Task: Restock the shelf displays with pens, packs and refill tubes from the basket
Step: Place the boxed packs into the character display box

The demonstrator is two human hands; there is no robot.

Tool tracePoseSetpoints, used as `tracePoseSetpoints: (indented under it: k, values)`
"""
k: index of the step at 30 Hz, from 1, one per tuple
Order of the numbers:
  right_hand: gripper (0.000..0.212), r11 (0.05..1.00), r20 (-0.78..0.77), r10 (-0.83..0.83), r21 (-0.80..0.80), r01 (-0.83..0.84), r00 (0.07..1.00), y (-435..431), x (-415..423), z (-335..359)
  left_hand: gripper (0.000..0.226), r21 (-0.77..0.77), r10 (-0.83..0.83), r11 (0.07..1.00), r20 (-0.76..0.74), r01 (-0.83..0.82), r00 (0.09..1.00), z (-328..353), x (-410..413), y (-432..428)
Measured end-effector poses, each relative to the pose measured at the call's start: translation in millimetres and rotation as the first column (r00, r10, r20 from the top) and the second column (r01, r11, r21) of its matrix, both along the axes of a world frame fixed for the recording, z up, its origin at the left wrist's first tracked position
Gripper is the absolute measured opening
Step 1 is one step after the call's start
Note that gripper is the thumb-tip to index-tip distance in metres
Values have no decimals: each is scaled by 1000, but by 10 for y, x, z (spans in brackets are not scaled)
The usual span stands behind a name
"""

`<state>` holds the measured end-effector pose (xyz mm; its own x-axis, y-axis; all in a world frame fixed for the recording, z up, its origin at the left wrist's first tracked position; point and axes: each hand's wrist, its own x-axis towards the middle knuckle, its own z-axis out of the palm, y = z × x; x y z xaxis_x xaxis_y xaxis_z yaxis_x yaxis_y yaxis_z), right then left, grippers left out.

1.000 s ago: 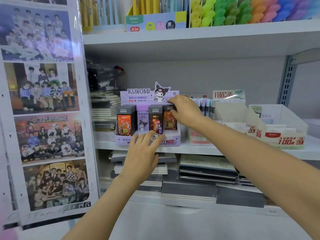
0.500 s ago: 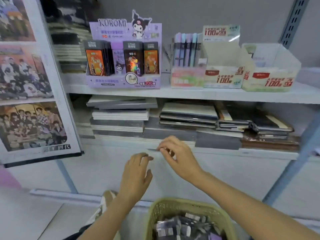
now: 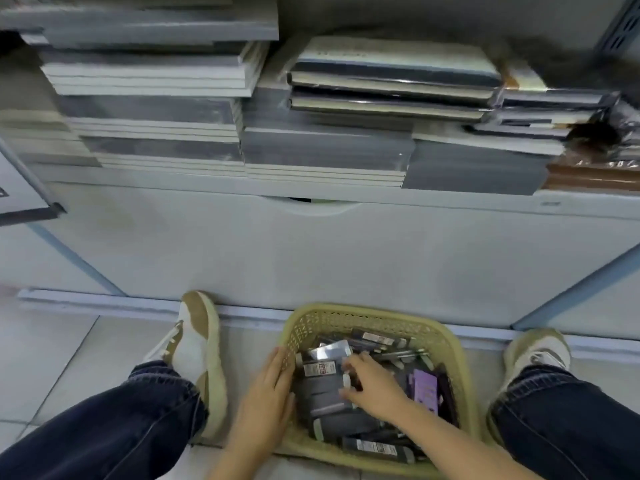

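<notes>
Many packs (image 3: 320, 396) lie flat, crisscrossed, in basket (image 3: 363, 311) under right hand (image 3: 374, 388).

barcode labels (image 3: 319, 368) on packs (image 3: 323, 393), blurred, no text legible

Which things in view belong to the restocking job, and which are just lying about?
Job in hand:
- basket on the floor
- packs in it, one purple pack
- left hand on the basket's rim
- right hand among the packs

Lying about:
- notebooks stacked on the shelf above
- poster corner at the left
</notes>
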<state>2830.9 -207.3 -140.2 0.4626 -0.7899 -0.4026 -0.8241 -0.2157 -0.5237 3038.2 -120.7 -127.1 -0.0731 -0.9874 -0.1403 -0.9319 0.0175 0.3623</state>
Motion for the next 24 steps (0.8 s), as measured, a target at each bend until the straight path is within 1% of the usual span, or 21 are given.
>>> tracePoseSetpoints:
  k: [2, 4, 5, 7, 9, 10, 12, 14, 16, 17, 18, 19, 20, 21, 22, 23, 24]
  values:
    - [65, 998, -50, 62, 2, -62, 997, 104, 14, -132, 54, -51, 26, 998, -2, -26, 1000, -17, -35, 5]
    - [65, 997, -40, 72, -17, -72, 997, 147, 16, -187, 46, -113, 43, 993, -27, -46, 999, -44, -66, 16]
    - [60, 998, -10, 54, -9, -54, 998, 150, 9, -199, 43, -133, 50, 990, -35, -54, 998, -63, -84, 29]
    - [44, 1000, 55, 22, 17, -23, 998, 160, -12, -203, 42, -135, 68, 988, -28, -71, 997, -92, -105, 47]
    - [26, 1000, 95, 20, 8, -21, 995, 204, -28, -205, 42, -139, 90, 986, -29, -93, 996, -116, -114, 54]
    - [21, 1000, 113, 12, -4, -12, 994, 237, -38, -212, 42, -137, 93, 986, -31, -96, 995, -121, -122, 57]
    - [15, 998, 179, -49, -20, 53, 983, 279, -69, -197, 43, -125, 99, 987, -38, -103, 994, -93, -144, 62]
    - [11, 991, 280, -125, -5, 132, 952, 241, -134, -131, 43, -133, 107, 985, -31, -110, 994, -38, -156, 53]
    - [10, 991, 333, -134, 41, 128, 933, 138, -219, -13, 41, -178, 84, 980, -51, -92, 995, 30, -195, 23]
    - [9, 992, 345, -117, 86, 93, 931, 83, -258, 56, 40, -179, 50, 981, -107, -69, 993, 57, -231, -2]
    - [5, 989, 364, -92, 138, 44, 927, 47, -287, 125, 41, -130, 22, 990, -188, -47, 982, 89, -281, -30]
    - [5, 983, 391, -67, 181, -6, 918, 26, -304, 193, 42, -21, 16, 1000, -276, -23, 961, 112, -349, -56]
    - [6, 976, 421, -55, 213, -40, 905, 22, -312, 244, 39, 123, 45, 992, -356, -1, 933, 140, -430, -71]
    - [5, 970, 449, -62, 238, -53, 891, 28, -319, 285, 28, 251, 92, 968, -440, 24, 893, 163, -510, -72]
    - [8, 964, 469, -86, 262, -46, 879, 37, -330, 314, 13, 327, 152, 945, -522, 32, 839, 167, -573, -66]
    - [12, 959, 475, -116, 284, -27, 872, 48, -347, 331, 5, 364, 212, 931, -583, 19, 784, 161, -613, -52]
    - [14, 956, 463, -143, 292, 2, 875, 57, -378, 334, 11, 387, 260, 922, -608, -6, 751, 155, -631, -24]
